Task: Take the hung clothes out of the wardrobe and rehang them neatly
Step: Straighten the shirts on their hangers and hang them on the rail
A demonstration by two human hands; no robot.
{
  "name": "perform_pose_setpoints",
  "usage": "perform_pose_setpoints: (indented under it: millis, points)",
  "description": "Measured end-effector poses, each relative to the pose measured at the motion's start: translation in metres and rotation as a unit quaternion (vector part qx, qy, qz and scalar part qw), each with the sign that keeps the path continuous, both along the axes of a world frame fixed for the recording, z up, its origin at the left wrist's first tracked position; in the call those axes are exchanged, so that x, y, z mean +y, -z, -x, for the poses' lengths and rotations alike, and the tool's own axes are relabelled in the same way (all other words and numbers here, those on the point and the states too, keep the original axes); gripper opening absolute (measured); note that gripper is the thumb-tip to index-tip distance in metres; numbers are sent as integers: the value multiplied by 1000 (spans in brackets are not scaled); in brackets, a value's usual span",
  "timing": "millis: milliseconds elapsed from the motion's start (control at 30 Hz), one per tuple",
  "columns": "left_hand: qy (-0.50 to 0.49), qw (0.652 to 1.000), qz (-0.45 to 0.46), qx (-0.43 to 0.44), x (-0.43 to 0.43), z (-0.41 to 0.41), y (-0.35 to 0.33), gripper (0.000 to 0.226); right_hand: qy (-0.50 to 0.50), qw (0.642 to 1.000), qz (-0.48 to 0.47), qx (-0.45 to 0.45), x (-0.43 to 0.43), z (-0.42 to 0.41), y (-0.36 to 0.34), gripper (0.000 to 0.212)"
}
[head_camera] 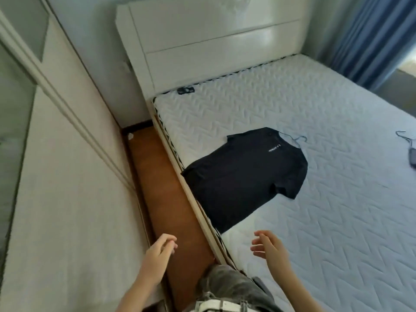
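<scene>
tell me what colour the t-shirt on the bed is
Black, with small white lettering on the t-shirt; head view.

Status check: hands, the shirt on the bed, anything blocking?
Left hand open, empty; right hand open, empty. Black short-sleeved T-shirt flat on white quilted mattress, thin wire hanger at its collar. Nothing blocking.

Home bedroom: mattress (315, 122), headboard (202, 37), wardrobe (67, 176).

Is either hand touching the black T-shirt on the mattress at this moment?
Apart. The head view shows bare mattress between the right hand and the black T-shirt; the left hand hovers over the floor.
</scene>
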State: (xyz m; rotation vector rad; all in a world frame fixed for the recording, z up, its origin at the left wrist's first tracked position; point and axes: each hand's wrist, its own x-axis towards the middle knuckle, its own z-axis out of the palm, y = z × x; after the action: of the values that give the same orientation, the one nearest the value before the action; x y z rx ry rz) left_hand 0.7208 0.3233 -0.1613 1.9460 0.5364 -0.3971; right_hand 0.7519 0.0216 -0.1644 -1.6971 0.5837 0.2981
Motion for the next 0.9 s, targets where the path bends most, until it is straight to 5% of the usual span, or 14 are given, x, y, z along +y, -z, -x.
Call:
perform_pose_setpoints:
  millis: [533, 700, 900]
  points:
    - [277, 958, -58, 47, -73, -360, 7, 19, 263, 963, -20, 62, -75, -193, 40, 24]
    - [420, 896, -95, 104, -113, -485, 36, 20, 349, 935, 5, 69, -82, -269, 58, 20]
    - [593, 792, -136, 52, -222, -633, 81, 15, 402, 908, 94, 67, -103, -362, 106, 24]
